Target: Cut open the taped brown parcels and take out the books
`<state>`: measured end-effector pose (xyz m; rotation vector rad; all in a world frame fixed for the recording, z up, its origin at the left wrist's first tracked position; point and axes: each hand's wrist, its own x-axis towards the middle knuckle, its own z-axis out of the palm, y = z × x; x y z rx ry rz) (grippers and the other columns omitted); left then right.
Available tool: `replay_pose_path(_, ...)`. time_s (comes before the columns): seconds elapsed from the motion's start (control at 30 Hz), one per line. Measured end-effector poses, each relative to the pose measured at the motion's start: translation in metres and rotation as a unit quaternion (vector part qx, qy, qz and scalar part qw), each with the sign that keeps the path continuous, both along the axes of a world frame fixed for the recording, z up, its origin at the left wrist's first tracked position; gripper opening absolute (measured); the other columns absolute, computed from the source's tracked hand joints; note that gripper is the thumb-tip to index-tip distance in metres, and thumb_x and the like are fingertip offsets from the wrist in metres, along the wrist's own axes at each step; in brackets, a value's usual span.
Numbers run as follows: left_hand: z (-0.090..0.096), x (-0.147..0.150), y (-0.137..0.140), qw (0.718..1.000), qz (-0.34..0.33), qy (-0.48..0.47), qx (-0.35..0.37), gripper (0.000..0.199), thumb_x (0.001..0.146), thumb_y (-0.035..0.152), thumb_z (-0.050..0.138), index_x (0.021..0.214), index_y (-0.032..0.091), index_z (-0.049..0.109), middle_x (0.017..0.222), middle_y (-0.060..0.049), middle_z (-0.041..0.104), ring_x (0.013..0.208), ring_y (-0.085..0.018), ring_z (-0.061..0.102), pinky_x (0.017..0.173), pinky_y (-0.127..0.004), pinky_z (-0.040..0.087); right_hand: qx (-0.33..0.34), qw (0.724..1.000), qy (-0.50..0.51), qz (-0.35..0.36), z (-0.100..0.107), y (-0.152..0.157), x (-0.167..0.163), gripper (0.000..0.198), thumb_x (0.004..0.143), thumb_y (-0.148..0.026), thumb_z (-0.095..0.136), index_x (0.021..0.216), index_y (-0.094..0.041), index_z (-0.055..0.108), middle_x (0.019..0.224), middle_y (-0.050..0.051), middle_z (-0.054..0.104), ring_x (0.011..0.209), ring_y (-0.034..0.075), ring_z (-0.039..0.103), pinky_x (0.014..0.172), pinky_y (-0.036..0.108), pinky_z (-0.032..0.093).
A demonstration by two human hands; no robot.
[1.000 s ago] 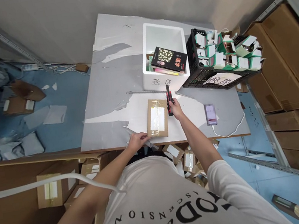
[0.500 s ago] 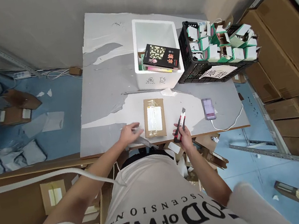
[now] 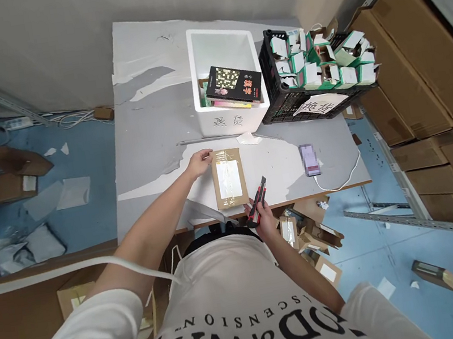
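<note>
A small taped cardboard box (image 3: pixel 229 178) with a white label lies flat near the front edge of the table. My left hand (image 3: pixel 200 163) is at its upper left corner, with the fingers closed on that corner. In my right hand (image 3: pixel 263 215) is a red and black utility knife (image 3: pixel 256 203), its tip pointing up and away from me. The fingertips of this hand are close to the box's lower right corner; whether they touch it I cannot tell.
Behind the box stands a white foam bin (image 3: pixel 230 117) with books (image 3: pixel 234 85) in it. A black crate (image 3: pixel 270 79) of small white-green boxes is beside it. A phone (image 3: pixel 310 159) on a cable lies at right. Shelving with cartons (image 3: pixel 420 64) flanks the table.
My left hand has moved up and right to the box's upper left corner. My right hand has brought the utility knife left and down, close to the box. The view has shifted slightly.
</note>
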<state>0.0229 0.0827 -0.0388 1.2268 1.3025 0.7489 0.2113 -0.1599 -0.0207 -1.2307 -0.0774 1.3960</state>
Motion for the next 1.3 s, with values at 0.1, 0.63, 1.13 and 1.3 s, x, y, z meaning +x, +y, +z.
replay_pose_path(0.1,0.013,-0.013,-0.014,0.997,0.037,0.035,0.054,0.046,0.069,0.039,0.071,0.107,0.014,0.067,0.114,-0.014,0.067,0.107,-0.026,0.062,0.097,-0.042,0.047,0.008,0.999,-0.026,0.019,0.005,0.019,0.021,0.044,0.073,-0.043,0.072,0.109,-0.025,0.053,0.109,0.005,0.067,0.088,0.019,0.069,0.087,0.041,0.056)
replay_pose_path(0.63,0.022,-0.049,-0.148,0.973,0.187,0.131,-0.031,0.04,0.059,0.046,0.076,0.084,0.015,0.069,0.08,-0.008,0.074,0.08,-0.024,0.071,0.077,-0.034,0.056,0.035,0.957,-0.163,0.239,0.018,0.154,0.076,0.031,0.077,-0.04,0.068,0.099,-0.022,0.055,0.103,0.005,0.068,0.077,0.015,0.068,0.079,0.035,0.058)
replay_pose_path(1.13,0.06,-0.017,-0.104,0.859,-0.188,0.418,0.229,0.116,0.058,0.063,0.071,0.149,0.014,0.02,0.157,-0.021,0.005,0.143,-0.042,0.005,0.112,-0.059,0.007,0.031,0.933,-0.247,0.261,0.017,0.045,0.098,0.077,0.075,-0.045,0.067,0.143,-0.025,0.037,0.086,0.001,0.066,0.054,0.01,0.057,0.044,0.024,0.05)
replay_pose_path(1.3,0.056,0.005,-0.076,0.809,-0.311,0.438,0.239,0.132,0.046,0.072,0.073,0.15,0.012,0.018,0.156,-0.021,0.014,0.142,-0.044,0.005,0.11,-0.061,-0.008,0.04,0.921,-0.251,0.295,0.011,0.035,0.095,0.076,0.079,-0.044,0.062,0.146,-0.023,0.034,0.074,-0.001,0.065,0.05,0.009,0.053,0.044,0.024,0.048)
